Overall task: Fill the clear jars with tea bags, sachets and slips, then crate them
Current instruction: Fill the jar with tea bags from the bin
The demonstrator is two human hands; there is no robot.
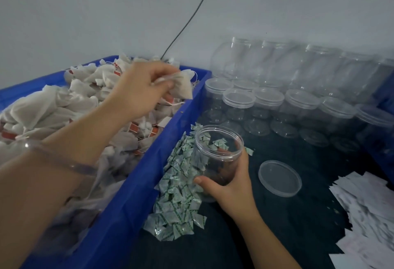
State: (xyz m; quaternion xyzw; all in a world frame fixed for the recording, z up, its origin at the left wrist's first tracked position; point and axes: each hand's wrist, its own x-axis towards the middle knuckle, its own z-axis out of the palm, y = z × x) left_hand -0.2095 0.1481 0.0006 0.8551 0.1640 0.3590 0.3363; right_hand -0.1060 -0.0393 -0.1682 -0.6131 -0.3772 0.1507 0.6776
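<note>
Item: open jar [215,158], clear plastic, no lid on. Gripped by the right hand [230,181], with the thumb across the near wall low down and the fingers [223,151] curled round the far wall just under the rim. Its long axis is tilted: base toward the person, mouth pointing up and away. Whether the base touches the table [298,226] cannot be told.

Item: lid [280,178], flat on the table, right of those fingers and apart from them.

Item: sachets [179,194], a green-and-white heap left of the thumb, against the blue crate [132,183] wall (some show through the jar).

Item: tea bag [183,87], pinched in the curled fingertips of the left hand [140,89], above the crate's heap of tea bags [85,98].

Item: lidded jars [268,102], in rows beyond the right fingers.

Item: slips [366,215], white, well right of the lid.
</note>
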